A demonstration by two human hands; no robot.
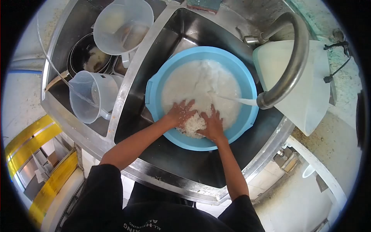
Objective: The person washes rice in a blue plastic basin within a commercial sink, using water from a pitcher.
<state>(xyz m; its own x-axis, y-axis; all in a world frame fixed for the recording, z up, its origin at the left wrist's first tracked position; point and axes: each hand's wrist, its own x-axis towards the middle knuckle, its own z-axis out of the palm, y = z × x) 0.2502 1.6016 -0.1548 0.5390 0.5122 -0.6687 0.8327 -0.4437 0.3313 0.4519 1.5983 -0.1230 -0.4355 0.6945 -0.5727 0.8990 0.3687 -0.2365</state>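
Observation:
A blue plastic basin (pixel 152 91) stands in the steel sink, filled with cloudy white water (pixel 193 83). Inside it, near the front wall, a heap of wet rice (pixel 194 125) rises out of the water. My left hand (pixel 181 113) lies against the left side of this heap, fingers spread, some grains sticking to it. On the other side my right hand (pixel 212 125) touches the rice, its fingers apart and pointing away from me. From the curved metal faucet (pixel 288 71) on the right, water streams into the basin's middle.
The left sink compartment holds a translucent measuring jug (pixel 91 96), a larger translucent jug (pixel 112 29) and a dark pan (pixel 83 58) with a wooden handle. A steel divider (pixel 129 85) separates the compartments. Right of the basin leans a pale translucent plastic piece (pixel 286 69).

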